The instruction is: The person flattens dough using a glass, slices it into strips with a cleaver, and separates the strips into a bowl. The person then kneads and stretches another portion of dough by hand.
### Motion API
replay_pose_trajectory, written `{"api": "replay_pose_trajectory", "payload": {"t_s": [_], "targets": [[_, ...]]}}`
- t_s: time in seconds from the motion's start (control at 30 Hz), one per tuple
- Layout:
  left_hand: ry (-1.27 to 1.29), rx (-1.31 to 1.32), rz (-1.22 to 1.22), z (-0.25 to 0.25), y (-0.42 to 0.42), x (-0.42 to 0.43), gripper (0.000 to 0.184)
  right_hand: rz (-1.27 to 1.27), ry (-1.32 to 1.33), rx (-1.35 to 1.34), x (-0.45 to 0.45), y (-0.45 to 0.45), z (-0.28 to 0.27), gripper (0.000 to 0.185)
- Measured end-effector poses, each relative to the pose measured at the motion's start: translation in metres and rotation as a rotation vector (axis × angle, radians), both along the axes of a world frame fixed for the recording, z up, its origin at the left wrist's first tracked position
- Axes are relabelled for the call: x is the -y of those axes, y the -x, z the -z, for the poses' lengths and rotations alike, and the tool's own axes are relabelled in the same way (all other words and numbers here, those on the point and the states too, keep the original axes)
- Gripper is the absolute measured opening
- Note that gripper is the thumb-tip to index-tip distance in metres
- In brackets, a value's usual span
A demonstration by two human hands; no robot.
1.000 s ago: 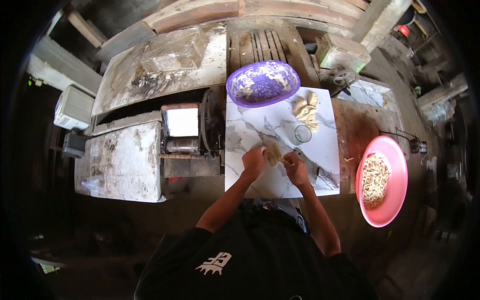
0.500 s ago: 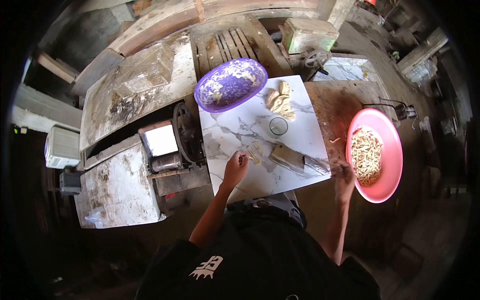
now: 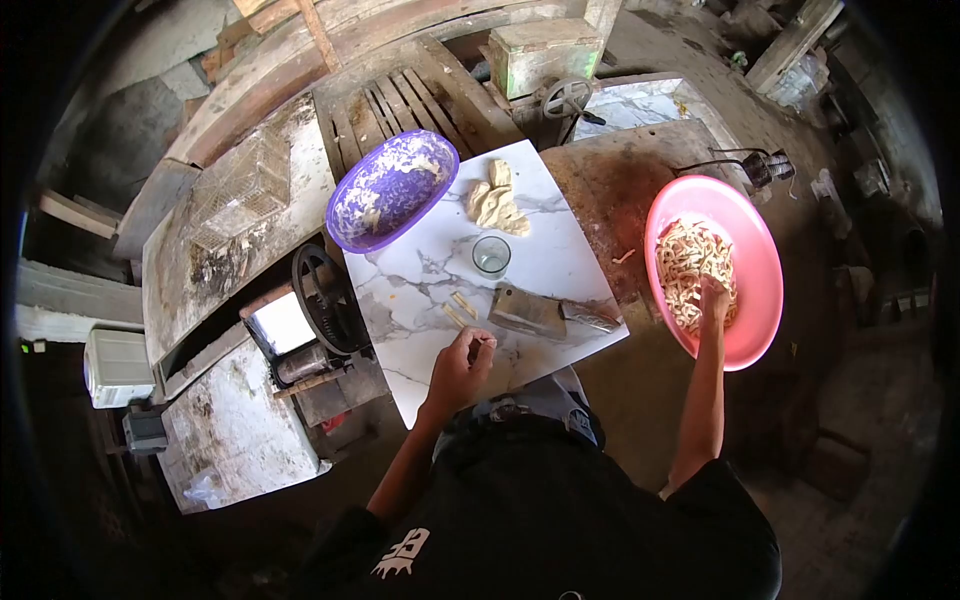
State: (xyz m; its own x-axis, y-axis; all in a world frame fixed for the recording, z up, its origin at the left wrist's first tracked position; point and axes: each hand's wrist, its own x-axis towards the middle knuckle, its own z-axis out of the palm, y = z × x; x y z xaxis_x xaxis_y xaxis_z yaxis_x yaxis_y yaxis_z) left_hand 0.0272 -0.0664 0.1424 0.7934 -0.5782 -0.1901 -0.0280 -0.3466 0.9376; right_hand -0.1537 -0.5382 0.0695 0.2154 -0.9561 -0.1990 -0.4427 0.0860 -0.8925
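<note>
My left hand point(image 3: 462, 365) hovers at the near side of the marble-patterned board, its fingers curled together; whatever they may hold is hidden. Just beyond it lie short pale dough strips point(image 3: 459, 309). A cleaver point(image 3: 528, 311) rests flat to their right, its handle point(image 3: 592, 316) near the board's right edge. Over in the pink basin point(image 3: 757, 300), my right hand point(image 3: 713, 298) reaches down onto a heap of cut dough strips point(image 3: 690, 258), with its fingertips out of sight. Farther back on the board are a drinking glass point(image 3: 491, 257) and a lump of dough point(image 3: 497, 205).
A purple basin point(image 3: 395, 190) smeared with dough sits at the board's far left corner. To the left is a machine with a dark wheel point(image 3: 322, 300). One stray strip point(image 3: 624, 257) lies on the brown surface beside the pink basin.
My right hand has moved from beside the cleaver handle into the pink basin, onto the strips. My left hand has drawn back from the small strips toward me. The view has turned.
</note>
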Motion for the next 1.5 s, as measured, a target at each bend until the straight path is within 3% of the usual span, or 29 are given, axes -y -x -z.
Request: {"api": "replay_pose_trajectory", "payload": {"t_s": [0.1,0.17,0.27,0.3,0.37,0.43,0.57,0.67,0.73,0.8,0.87,0.97,1.03,1.07,1.1,1.13,1.17,1.3,1.37,1.5], "targets": [[0.117,-0.086,0.025,-0.028,0.008,0.022,0.020,0.067,0.208,-0.202,-0.040,-0.014,-0.050,0.028],[0.181,-0.154,0.034,-0.039,0.012,0.041,0.020,-0.127,0.281,-0.115,-0.072,-0.024,-0.071,0.027],[0.285,-0.311,0.102,-0.050,0.019,0.073,0.018,-0.682,-0.204,0.556,-0.120,-0.034,-0.069,0.026],[0.281,-0.311,0.115,-0.054,0.022,0.085,0.018,-0.753,-0.366,0.546,-0.144,-0.042,-0.082,0.029],[0.320,-0.338,0.139,-0.060,0.026,0.108,0.017,-1.049,-0.162,0.504,-0.174,-0.053,-0.111,0.027],[0.310,-0.332,0.177,-0.062,0.030,0.127,0.017,-1.058,-0.374,0.571,-0.187,-0.054,-0.110,0.028],[0.315,-0.257,0.158,-0.064,0.037,0.158,0.019,-1.066,-0.331,0.508,-0.160,-0.039,-0.115,0.026],[0.277,-0.212,0.151,-0.064,0.045,0.172,0.023,-0.839,-0.238,0.279,-0.122,-0.014,-0.124,0.018],[0.279,-0.199,0.145,-0.062,0.051,0.181,0.026,-0.742,0.080,0.165,-0.088,-0.004,-0.112,0.025],[0.279,-0.248,0.105,-0.057,0.057,0.189,0.028,-0.648,0.464,-0.149,-0.050,0.013,-0.101,0.027],[0.281,-0.309,0.115,-0.056,0.063,0.196,0.032,-0.583,0.632,-0.294,-0.031,0.023,-0.096,0.030],[0.288,-0.389,0.122,-0.061,0.076,0.207,0.040,-0.553,0.659,-0.228,-0.017,0.029,-0.095,0.030],[0.294,-0.408,0.128,-0.057,0.083,0.214,0.043,-0.669,0.144,0.004,-0.026,0.027,-0.104,0.029],[0.274,-0.420,0.156,-0.049,0.086,0.217,0.046,-0.771,0.045,0.030,-0.032,0.027,-0.105,0.029],[0.255,-0.431,0.184,-0.043,0.088,0.219,0.050,-0.872,0.039,0.154,-0.044,0.023,-0.109,0.030],[0.230,-0.417,0.232,-0.042,0.089,0.220,0.055,-0.988,0.235,0.048,-0.058,0.017,-0.130,0.034],[0.229,-0.413,0.227,-0.041,0.090,0.222,0.055,-1.087,0.262,0.130,-0.063,0.015,-0.129,0.034],[0.271,-0.429,0.187,-0.025,0.094,0.225,0.054,-1.111,0.252,0.129,-0.078,0.008,-0.121,0.033],[0.212,-0.317,0.193,-0.019,0.094,0.225,0.056,-1.097,0.244,0.111,-0.077,0.009,-0.121,0.032],[0.246,-0.444,0.208,-0.045,0.099,0.229,0.064,-1.134,0.333,0.095,-0.075,0.015,-0.123,0.027]]}}
